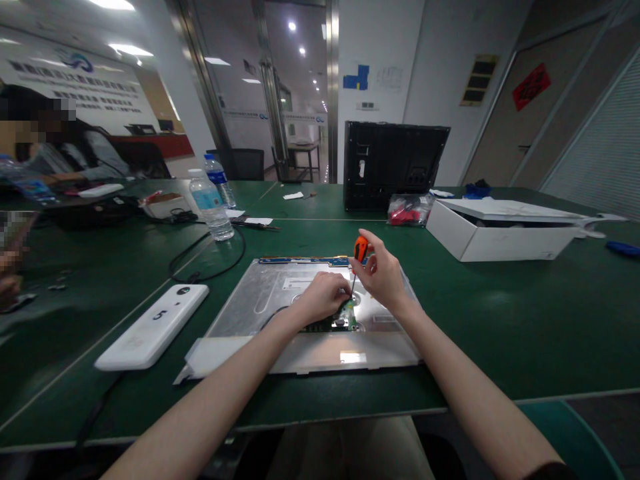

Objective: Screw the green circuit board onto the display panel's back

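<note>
Head view: my right hand (384, 273) higher, fingers closed round orange screwdriver (360, 249), shaft downward; left hand (324, 293) lower, beside, fingertips at green circuit board (350, 311), grip I cannot tell.

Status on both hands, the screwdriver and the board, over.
Right hand gripping orange screwdriver, shaft down. Left hand at green circuit board, near the shaft's lower end; hold unclear. Board on silver panel, partly covered by left hand.
</note>
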`<state>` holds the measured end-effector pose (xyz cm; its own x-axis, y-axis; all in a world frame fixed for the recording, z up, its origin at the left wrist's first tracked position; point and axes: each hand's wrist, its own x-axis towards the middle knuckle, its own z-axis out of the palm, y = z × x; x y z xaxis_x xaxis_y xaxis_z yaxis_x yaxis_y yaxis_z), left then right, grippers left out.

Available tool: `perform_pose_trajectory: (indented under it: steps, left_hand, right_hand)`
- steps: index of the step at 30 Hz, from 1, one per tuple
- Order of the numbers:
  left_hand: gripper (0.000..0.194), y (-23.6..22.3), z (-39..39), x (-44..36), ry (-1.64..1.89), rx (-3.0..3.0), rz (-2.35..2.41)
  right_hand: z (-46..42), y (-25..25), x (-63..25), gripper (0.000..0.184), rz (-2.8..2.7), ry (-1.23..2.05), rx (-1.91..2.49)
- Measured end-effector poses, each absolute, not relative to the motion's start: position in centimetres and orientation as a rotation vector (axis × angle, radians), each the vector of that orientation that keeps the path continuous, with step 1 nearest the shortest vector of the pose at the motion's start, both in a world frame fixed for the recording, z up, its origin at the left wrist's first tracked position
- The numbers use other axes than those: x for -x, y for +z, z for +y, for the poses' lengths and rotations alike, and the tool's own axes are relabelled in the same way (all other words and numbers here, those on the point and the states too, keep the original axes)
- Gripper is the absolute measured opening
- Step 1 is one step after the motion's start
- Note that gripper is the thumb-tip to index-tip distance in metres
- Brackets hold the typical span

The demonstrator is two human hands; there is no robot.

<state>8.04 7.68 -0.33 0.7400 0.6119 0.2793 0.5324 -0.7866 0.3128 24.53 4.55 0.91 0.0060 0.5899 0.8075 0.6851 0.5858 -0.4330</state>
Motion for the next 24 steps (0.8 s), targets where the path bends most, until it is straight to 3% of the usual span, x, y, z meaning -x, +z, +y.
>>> perform_pose_trajectory:
  steps: [14,24]
  left_hand:
    - [0.016,-0.22,7.71,-8.06,0.536,-2.724,0.893]
    - [0.017,-0.38,7.73,-8.02,0.547,-2.725,0.897]
  right_hand:
    - [4.27,0.94,-24.51,0.052,-1.678,-0.043,1.093]
    - [4.43,1.07,-24.57,0.046,-1.692,-0.141,1.036]
